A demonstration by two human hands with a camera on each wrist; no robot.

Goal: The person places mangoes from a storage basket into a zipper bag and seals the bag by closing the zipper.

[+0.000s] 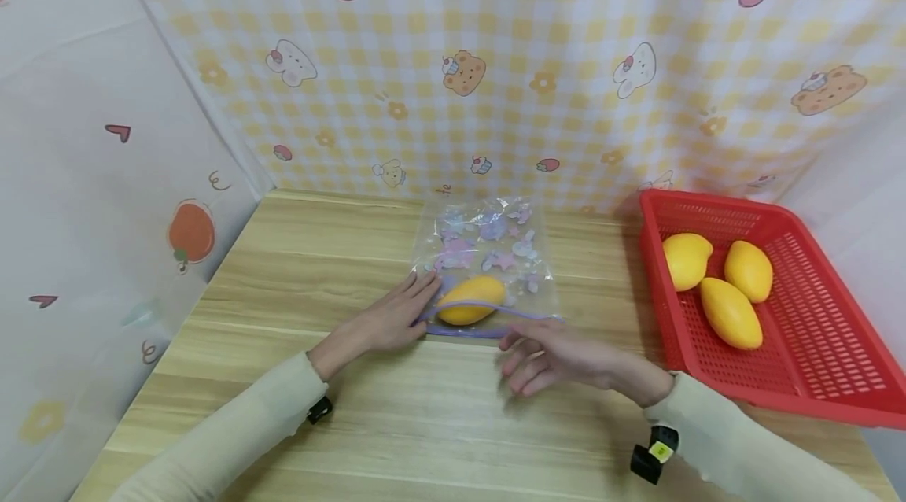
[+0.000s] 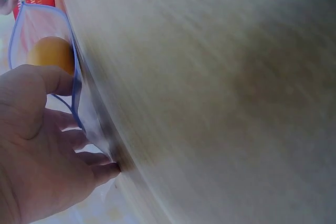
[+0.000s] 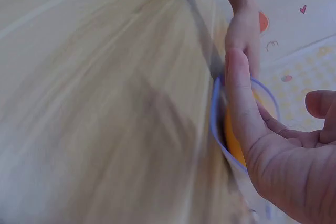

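A clear zip bag [image 1: 488, 242] with purple edging and pastel prints lies on the table, its mouth facing the near side and gaping. Just inside that mouth is a yellow mango [image 1: 473, 300]. My left hand [image 1: 392, 317] rests at the bag's left edge with fingers extended; the left wrist view shows its thumb [image 2: 55, 80] by the purple rim. Close to the right corner of the mouth hovers my right hand [image 1: 559, 356], fingers loosely bent and holding nothing. In the right wrist view, this hand [image 3: 294, 166] partly hides the mango [image 3: 233, 140].
On the right stands a red plastic basket [image 1: 835, 305] holding three yellow mangoes [image 1: 732, 313]. A checked curtain [image 1: 453, 116] hangs behind the wooden table [image 1: 425, 423], and a white printed cloth [image 1: 92, 211] hangs along the left side.
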